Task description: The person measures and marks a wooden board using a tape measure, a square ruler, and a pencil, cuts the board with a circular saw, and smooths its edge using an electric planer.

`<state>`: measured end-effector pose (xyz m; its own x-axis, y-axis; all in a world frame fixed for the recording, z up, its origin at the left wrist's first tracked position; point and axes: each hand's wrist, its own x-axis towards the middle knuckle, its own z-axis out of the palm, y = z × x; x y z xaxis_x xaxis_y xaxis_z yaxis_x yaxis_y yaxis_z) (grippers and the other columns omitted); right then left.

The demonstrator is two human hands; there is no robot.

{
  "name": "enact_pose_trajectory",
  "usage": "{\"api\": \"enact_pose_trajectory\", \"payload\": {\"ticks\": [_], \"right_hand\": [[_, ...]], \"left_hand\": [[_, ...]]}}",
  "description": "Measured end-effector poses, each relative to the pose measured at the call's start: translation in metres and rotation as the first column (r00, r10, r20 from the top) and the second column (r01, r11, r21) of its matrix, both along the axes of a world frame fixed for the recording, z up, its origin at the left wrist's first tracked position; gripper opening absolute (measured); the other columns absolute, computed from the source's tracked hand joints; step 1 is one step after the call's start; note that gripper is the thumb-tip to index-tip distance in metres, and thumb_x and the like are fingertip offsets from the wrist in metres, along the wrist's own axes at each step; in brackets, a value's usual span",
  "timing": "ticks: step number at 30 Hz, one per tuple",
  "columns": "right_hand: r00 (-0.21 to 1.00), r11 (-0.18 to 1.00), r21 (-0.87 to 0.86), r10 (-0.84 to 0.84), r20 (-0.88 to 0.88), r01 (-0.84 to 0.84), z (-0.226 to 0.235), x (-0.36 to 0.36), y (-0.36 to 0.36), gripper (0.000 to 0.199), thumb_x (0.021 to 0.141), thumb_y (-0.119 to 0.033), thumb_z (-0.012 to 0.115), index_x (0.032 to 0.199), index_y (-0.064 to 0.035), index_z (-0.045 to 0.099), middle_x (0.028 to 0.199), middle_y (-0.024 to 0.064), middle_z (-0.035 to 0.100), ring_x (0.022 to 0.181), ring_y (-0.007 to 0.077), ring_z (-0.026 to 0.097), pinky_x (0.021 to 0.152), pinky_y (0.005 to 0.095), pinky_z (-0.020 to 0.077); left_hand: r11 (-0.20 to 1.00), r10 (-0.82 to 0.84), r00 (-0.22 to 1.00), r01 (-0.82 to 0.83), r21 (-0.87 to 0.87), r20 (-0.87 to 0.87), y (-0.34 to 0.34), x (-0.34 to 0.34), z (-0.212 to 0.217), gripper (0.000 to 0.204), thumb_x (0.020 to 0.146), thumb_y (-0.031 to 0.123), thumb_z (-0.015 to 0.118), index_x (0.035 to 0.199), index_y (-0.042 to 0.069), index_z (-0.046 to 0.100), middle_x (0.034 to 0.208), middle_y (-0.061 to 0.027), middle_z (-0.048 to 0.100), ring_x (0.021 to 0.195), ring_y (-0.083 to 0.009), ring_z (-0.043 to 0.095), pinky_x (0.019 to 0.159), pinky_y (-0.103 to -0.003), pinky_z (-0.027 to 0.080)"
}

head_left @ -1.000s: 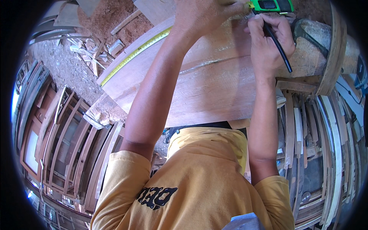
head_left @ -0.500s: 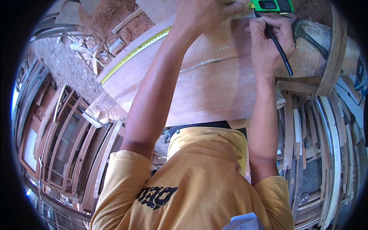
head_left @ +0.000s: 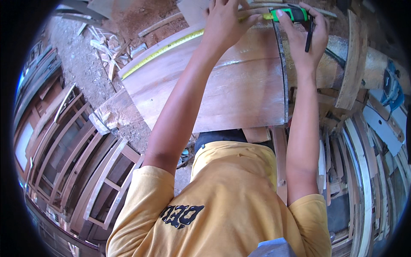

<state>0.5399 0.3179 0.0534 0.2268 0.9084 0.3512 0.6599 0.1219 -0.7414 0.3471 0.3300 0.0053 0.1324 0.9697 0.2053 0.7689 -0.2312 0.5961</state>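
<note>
A wide reddish-brown wooden board [head_left: 222,90] lies in front of me. A yellow measuring tape blade [head_left: 162,50] runs along its far edge, out to the left. My left hand [head_left: 224,21] presses the tape down on the board's far edge. My right hand [head_left: 304,36] grips the green and black tape measure case [head_left: 291,13] at the board's far right corner and also holds a black pencil [head_left: 309,36] between its fingers, tip pointing down.
Wooden window and door frames [head_left: 72,154] are stacked at the left. Wood scraps and offcuts [head_left: 105,43] lie on the dirt floor beyond the board. Curved planks and slats [head_left: 355,141] pile up at the right, with a blue power tool [head_left: 391,88] among them.
My right hand has shifted from holding the pencil tip against the board to gripping the tape measure case, with the pencil now hanging between the fingers. My left hand stays on the tape.
</note>
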Motion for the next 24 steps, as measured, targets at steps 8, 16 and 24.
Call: {"api": "enact_pose_trajectory", "payload": {"ticks": [8, 16, 24], "right_hand": [[0.972, 0.962, -0.197, 0.156, -0.174, -0.19, 0.025, -0.037, -0.088, 0.06, 0.078, -0.041, 0.088, 0.115, -0.0028, 0.061, 0.108, 0.0135, 0.051, 0.098, 0.027, 0.055, 0.086, 0.0405, 0.0476], [0.966, 0.91, -0.362, 0.126, -0.227, -0.204, 0.032, -0.025, -0.182, 0.048, 0.079, -0.023, 0.085, 0.116, -0.0032, 0.063, 0.112, 0.0142, 0.06, 0.109, 0.0305, 0.06, 0.098, 0.0409, 0.0477], [0.803, 0.967, 0.188, -0.249, 0.542, 0.173, -0.076, 0.139, -0.143, 0.064, 0.074, -0.06, 0.088, 0.085, -0.0014, 0.065, 0.09, 0.0167, 0.07, 0.082, 0.0363, 0.067, 0.079, 0.0486, 0.0532]], "left_hand": [[0.827, -0.182, 0.969, 0.058, -0.559, -0.169, -0.099, -0.084, 0.107, 0.026, 0.099, 0.031, 0.066, 0.096, 0.007, 0.074, 0.072, -0.0146, 0.068, 0.065, -0.0331, 0.067, 0.063, -0.045, 0.049], [0.815, -0.147, 0.989, 0.107, -0.569, -0.026, -0.198, -0.068, 0.1, 0.021, 0.092, 0.022, 0.074, 0.108, 0.008, 0.071, 0.113, -0.0152, 0.07, 0.109, -0.037, 0.066, 0.092, -0.049, 0.053], [0.971, 0.184, 0.979, -0.168, -0.173, 0.085, -0.253, -0.161, 0.065, 0.039, 0.089, 0.024, 0.075, 0.124, 0.011, 0.064, 0.124, -0.0168, 0.061, 0.123, -0.0395, 0.053, 0.108, -0.049, 0.044]]}}
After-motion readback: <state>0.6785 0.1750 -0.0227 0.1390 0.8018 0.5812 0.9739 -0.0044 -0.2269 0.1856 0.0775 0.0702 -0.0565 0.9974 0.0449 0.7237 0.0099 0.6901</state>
